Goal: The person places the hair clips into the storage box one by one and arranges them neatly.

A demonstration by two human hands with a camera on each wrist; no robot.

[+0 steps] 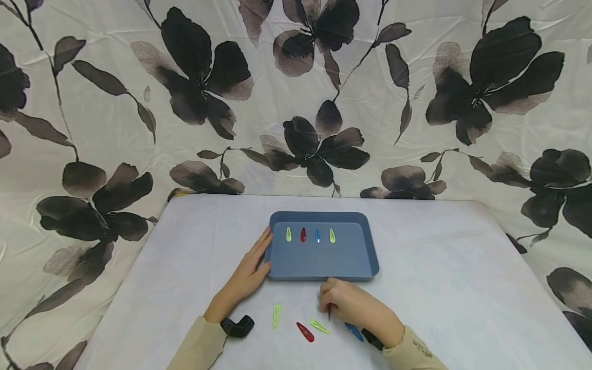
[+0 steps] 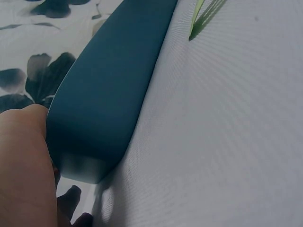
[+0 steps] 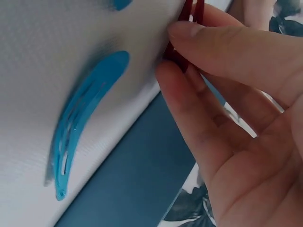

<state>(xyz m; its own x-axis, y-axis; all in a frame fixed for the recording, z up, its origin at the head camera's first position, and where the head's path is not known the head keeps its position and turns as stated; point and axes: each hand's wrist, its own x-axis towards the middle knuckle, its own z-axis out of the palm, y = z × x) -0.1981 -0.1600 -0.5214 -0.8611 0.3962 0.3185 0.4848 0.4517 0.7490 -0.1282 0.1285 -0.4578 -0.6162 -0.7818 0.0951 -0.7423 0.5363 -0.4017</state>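
Note:
My right hand pinches a red snap hair clip between thumb and fingertips, just in front of the tray's near edge. Straight fingers of my left hand touch the left side of the blue-grey tray. Inside the tray, toward its back, a row of upright clips runs left to right: green, red, blue and another green. Under my right wrist lies a blue clip, seen large in the right wrist view.
On the white table in front of the tray lie a light green clip, a red clip and a second green clip. Behind the table hangs a flower-patterned cloth.

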